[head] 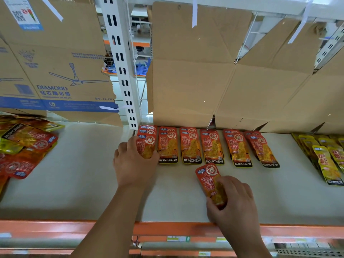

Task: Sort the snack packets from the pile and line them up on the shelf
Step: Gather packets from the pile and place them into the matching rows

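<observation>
Shelf face seen from the head camera. The left grip (pixel 134 161) was clenched round the lower half of the left-end packet (pixel 148 144), a red packet lying on top of the first stack in the row; fingers wrapped its left edge and the thumb lay at its right edge. The right grip (pixel 234 200) grasped the loose packet (pixel 209 176), pinching its lower end between thumb and fingers. This packet lay label up on the shelf (pixel 83 174), tipped slightly to 11 o'clock and apart from the row, at 6 o'clock of the fourth stack.

The row of red packets (pixel 191 148) ran along the back of the shelf at 12 o'clock in six overlapped stacks, labels up, with the black KONCHEW bands toward 6 o'clock. The two stacks at the right end leaned toward 11 o'clock.

The unsorted pile (pixel 24 144) of mixed red and yellow packets lay at 9 o'clock, well apart from the row. The sorted yellow packets (pixel 325 161) lay in overlapped stacks at 3 o'clock.

Plain cardboard (pixel 204 81) stood behind the row. A ceiling-fan carton (pixel 55 71) stood behind the pile, with a slotted white upright (pixel 121 62) between the two. An orange rail (pixel 55 229) edged the shelf at 6 o'clock.
</observation>
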Available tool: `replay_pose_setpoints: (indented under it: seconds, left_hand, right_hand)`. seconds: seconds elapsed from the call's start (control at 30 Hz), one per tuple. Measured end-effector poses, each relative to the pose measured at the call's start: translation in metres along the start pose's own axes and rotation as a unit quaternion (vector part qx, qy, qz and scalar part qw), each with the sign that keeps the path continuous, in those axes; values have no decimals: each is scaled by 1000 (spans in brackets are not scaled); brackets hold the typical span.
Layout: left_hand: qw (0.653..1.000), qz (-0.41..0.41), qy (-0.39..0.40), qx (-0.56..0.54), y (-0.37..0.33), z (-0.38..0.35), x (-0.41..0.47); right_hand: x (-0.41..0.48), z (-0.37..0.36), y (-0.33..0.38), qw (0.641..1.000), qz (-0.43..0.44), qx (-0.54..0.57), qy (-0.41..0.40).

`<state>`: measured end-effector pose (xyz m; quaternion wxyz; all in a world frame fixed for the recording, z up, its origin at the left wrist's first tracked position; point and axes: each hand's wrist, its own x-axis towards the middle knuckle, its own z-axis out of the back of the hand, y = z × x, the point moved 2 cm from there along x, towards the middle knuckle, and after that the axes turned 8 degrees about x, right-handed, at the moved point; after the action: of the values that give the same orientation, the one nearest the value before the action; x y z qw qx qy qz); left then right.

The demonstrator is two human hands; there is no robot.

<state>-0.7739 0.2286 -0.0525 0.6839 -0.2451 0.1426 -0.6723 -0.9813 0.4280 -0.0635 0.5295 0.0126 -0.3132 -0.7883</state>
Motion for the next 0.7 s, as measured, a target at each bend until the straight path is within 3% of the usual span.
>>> replay_pose_setpoints:
  seconds: [0.4, 0.57, 0.7]
  left_hand:
    - [999, -20, 5, -25, 3, 2, -1]
    - [996, -79, 28, -25, 15, 18, 0]
    - [990, -118, 59, 41, 31, 32, 19]
  right_hand:
    - [-4, 3, 3, 1000, -16, 3, 0]
    - [-5, 4, 2, 1000, -22, 8, 15]
    - [-4, 4, 2, 999, -34, 19, 19]
